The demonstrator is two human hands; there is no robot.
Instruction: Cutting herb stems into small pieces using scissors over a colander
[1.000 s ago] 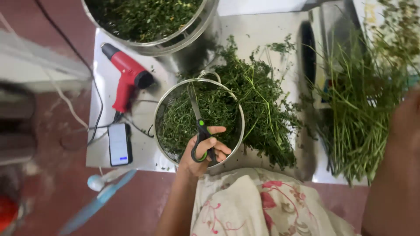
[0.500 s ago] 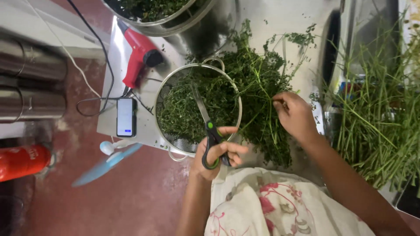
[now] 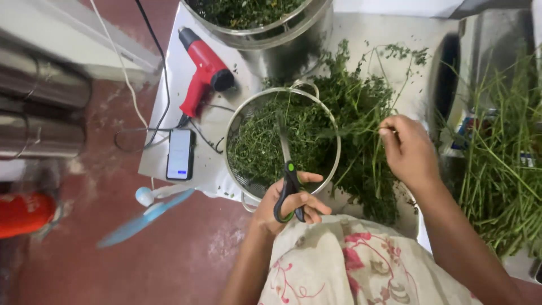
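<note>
while left hand (image 3: 285,206) grips scissors (image 3: 289,183), blades over sieve (image 3: 282,141) at 12 o'clock, right hand (image 3: 409,149) pinches herb stems (image 3: 361,141) at 3 o'clock; risks nicked fingers, spilled sieve.

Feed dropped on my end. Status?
Left hand grips scissors over strainer of herbs. Right hand pinches a sprig from herb pile. Nothing between them.

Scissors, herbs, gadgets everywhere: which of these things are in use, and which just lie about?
In use: scissors in left hand; strainer of cut herbs; leafy pile at right hand.
Lying about: red heat gun, phone, blue fan, stem heap.
</note>
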